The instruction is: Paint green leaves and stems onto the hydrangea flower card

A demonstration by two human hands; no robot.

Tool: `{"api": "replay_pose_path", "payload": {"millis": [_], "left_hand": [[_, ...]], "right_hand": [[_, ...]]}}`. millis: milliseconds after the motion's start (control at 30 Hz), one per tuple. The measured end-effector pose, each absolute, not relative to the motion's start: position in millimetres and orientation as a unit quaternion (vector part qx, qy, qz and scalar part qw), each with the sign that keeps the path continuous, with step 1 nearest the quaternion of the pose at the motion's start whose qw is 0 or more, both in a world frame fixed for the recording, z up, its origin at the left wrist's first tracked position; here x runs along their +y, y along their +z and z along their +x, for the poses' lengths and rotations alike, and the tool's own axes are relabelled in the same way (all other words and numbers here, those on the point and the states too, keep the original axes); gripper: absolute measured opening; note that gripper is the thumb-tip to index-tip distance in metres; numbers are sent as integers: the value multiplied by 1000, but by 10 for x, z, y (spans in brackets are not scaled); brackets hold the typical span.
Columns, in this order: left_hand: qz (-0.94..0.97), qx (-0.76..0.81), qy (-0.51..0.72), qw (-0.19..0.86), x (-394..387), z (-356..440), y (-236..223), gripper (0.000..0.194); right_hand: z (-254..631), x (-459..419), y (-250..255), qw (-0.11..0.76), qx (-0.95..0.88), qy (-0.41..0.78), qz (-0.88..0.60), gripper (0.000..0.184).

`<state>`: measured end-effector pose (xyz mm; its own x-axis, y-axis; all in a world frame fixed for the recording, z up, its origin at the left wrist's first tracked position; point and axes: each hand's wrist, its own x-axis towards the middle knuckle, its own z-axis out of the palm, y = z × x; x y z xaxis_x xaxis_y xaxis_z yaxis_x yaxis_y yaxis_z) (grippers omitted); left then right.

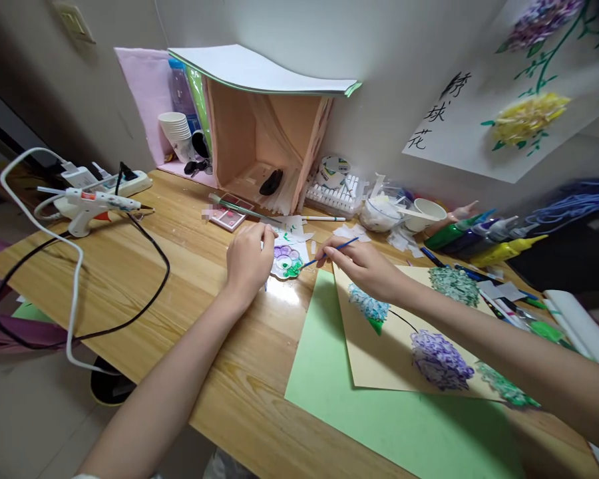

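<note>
Between the fingers of my right hand (359, 266) is a thin blue paintbrush (343, 245), its tip at the green paint on a white flower-shaped palette (279, 271). Purple paint lies in other wells. My left hand (249, 261) is curled beside the palette's left edge, thumb up. A short blue tip shows below it, but what its fingers hold is hidden. Under my right forearm lies a cream sheet (364, 366) with a blue flower cluster (368, 303), a purple cluster (440, 359) and a grey-green cluster (454, 286). Beneath that is a green sheet (319, 392).
A glue gun (87, 206) with looping cables rests at the left. Behind the palette stand an open box (234, 140) and a marker case (334, 196). Paint bottles (509, 251) and a paper cup (426, 211) are at the back right. Paper scraps lie around the palette.
</note>
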<state>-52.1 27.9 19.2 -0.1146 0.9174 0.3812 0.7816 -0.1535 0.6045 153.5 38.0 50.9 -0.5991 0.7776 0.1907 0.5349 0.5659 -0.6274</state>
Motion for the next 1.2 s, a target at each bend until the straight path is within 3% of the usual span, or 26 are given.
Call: {"api": "replay_pose_path", "payload": {"millis": [133,333,500,767,1200], "left_hand": [[659,639,387,93,286,-519,184,35],[684,596,409,99,227,-452,220,33],[761,507,382,132,13,-221,251,30],[874,365,261,189,-173,49,81,24],[890,351,234,172,-129,58,28,24]], "right_hand": [[1638,288,544,290,-820,290,-399,33],[2194,-113,471,481,-659,351,-459,19],[2682,-623,259,592,-545,301,-513,15],[2781,-1048,-86,512,-640,176,-546,19],[2758,-1037,-75,417,-732,110,-527,16]]}}
